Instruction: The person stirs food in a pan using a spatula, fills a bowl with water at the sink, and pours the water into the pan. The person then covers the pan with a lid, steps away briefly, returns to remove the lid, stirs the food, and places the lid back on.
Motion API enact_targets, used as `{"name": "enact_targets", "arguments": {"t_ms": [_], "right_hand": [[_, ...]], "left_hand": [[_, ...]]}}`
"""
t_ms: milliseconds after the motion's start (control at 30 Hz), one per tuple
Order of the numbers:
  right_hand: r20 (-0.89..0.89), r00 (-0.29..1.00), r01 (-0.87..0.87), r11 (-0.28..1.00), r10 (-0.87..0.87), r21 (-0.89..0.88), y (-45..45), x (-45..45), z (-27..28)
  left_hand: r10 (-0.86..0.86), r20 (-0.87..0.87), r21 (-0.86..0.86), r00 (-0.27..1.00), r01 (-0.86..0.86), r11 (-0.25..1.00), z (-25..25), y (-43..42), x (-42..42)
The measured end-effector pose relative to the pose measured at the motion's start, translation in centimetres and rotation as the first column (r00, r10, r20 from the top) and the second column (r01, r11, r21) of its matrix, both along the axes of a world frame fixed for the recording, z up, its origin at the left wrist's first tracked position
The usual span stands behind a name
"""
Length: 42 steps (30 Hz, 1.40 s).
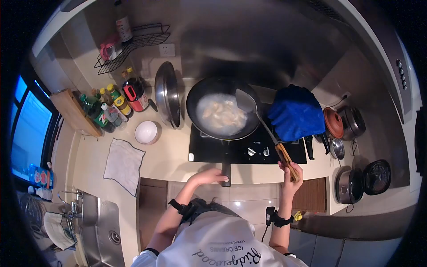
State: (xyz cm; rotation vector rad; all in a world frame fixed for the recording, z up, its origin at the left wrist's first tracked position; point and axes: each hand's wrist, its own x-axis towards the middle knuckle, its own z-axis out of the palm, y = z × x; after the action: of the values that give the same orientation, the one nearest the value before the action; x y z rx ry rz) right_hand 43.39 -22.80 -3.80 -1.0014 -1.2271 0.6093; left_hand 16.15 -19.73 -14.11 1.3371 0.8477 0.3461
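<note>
My right hand (291,171) is closed around the wooden handle of a wok spatula (270,132). The spatula's wide metal blade rests at the right inner side of a dark wok (192,107), partly over the food. Pale pieces that look like dumplings (222,113) sit in cloudy, whitish liquid inside the wok. With its fingers closed at the wok's long dark handle, my left hand (208,176) grips it near the end. The wok stands on the left part of a black gas stove (213,153).
A large metal lid (167,95) leans upright left of the wok. Nearby are a white bowl (146,132), a cloth (124,165) and several bottles (133,95). A blue cloth (297,112) covers something on the stove's right side. The sink (100,227) is at lower left.
</note>
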Motion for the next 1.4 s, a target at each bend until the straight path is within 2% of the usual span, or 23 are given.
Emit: {"name": "enact_targets", "arguments": {"t_ms": [167, 233, 467, 667, 833, 933, 1033, 1267, 1400], "right_hand": [[-0.009, 1.000, 0.027, 1.000, -0.027, 0.005, -0.1, 0.4, -0.1], [-0.019, 0.999, 0.045, 0.999, -0.045, 0.006, -0.1, 0.6, -0.3], [-0.008, 0.997, 0.082, 0.997, -0.082, 0.011, -0.1, 0.5, 0.1], [-0.019, 0.998, 0.055, 0.998, -0.055, 0.001, 0.0, 0.5, 0.5], [-0.046, 0.998, 0.041, 0.999, -0.043, -0.031, 0.1, 0.4, 0.2], [-0.071, 0.996, 0.041, 0.998, -0.045, -0.046, 0.2, 0.4, 0.2], [-0.062, 0.997, 0.043, 0.998, -0.046, -0.041, 0.2, 0.5, 0.0], [-0.044, 0.997, 0.065, 0.998, -0.065, -0.017, 0.0, 0.1, -0.1], [-0.023, 1.000, 0.019, 0.998, -0.021, -0.054, 0.2, -0.1, -0.3]], "left_hand": [[0.006, 0.001, 0.006, 1.000, -0.006, 1.000, -1.6, 0.1, -0.1], [-0.002, -0.024, 0.011, 1.000, 0.002, 1.000, 1.0, -0.2, -0.1], [-0.028, -0.011, -0.001, 1.000, 0.028, 1.000, 0.3, 0.0, -0.1], [-0.016, -0.025, -0.032, 1.000, 0.015, 0.999, 1.3, -0.2, 0.0], [0.024, 0.024, -0.033, 0.999, -0.023, 0.999, -0.5, -0.2, 0.2], [-0.038, -0.063, -0.040, 0.997, 0.036, 0.999, -1.2, 0.3, 0.1], [-0.042, -0.064, -0.029, 0.997, 0.040, 0.999, -0.8, 0.3, 0.0], [-0.028, 0.013, -0.062, 1.000, 0.029, 0.998, 0.1, 0.1, 0.1], [-0.017, 0.025, -0.071, 1.000, 0.018, 0.997, 0.4, 0.0, 0.2]]}}
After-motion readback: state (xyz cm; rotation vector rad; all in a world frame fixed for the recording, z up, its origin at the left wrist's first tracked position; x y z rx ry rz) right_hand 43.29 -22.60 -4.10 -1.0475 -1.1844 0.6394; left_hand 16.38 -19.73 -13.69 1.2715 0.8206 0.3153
